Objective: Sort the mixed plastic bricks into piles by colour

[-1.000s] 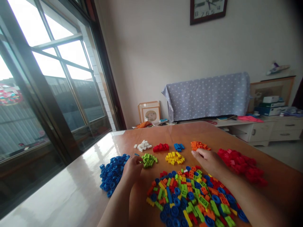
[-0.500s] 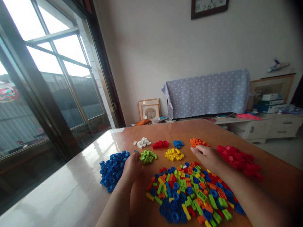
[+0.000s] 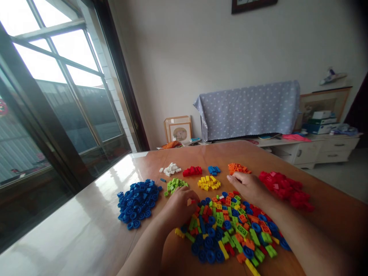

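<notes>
My left hand (image 3: 181, 206) reaches over the left edge of a mixed pile of toy building bricks (image 3: 227, 226). Its thumb and forefinger curve apart beside a few red bricks there. My right hand (image 3: 245, 183) hovers between the mixed pile and a small heap of orange bricks (image 3: 238, 168). Those fingers are pressed together, and whatever they may hold is hidden. Behind my left hand lie lime-green bricks (image 3: 176, 184), and yellow bricks (image 3: 209, 183) are between the hands.
Blue round pieces (image 3: 136, 203) are heaped at the left, red pieces (image 3: 283, 188) at the right. White bricks (image 3: 171, 169), red bricks (image 3: 192, 171) and blue bricks (image 3: 214, 170) form a back row. One small teal piece (image 3: 163, 179) lies alone on the brown table (image 3: 149, 260).
My left hand has moved right, from beside the blue heap and green bricks to the mixed pile. The teal piece now lies uncovered. My right hand stays near the orange bricks. The view has tilted slightly.
</notes>
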Demonstrator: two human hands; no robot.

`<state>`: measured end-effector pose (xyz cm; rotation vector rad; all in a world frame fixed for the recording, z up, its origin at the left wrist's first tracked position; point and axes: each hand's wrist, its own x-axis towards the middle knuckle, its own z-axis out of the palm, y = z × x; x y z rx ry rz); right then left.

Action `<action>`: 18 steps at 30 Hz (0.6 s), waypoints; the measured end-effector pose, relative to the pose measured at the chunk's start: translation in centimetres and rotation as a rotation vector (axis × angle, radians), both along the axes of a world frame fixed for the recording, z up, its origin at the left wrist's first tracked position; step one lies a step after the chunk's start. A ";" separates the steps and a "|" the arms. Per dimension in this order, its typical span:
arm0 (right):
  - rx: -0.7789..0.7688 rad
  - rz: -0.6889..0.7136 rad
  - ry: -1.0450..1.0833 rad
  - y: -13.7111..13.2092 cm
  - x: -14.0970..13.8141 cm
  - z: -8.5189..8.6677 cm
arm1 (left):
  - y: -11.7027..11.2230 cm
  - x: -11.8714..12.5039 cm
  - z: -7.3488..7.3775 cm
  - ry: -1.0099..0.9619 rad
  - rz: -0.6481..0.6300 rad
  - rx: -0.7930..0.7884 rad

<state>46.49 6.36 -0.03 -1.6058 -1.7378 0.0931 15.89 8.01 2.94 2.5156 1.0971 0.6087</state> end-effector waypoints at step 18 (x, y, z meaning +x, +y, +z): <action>-0.033 0.043 0.073 0.5 -0.1 -0.7 | -0.8 1.2 -0.6 0.138 -0.054 0.065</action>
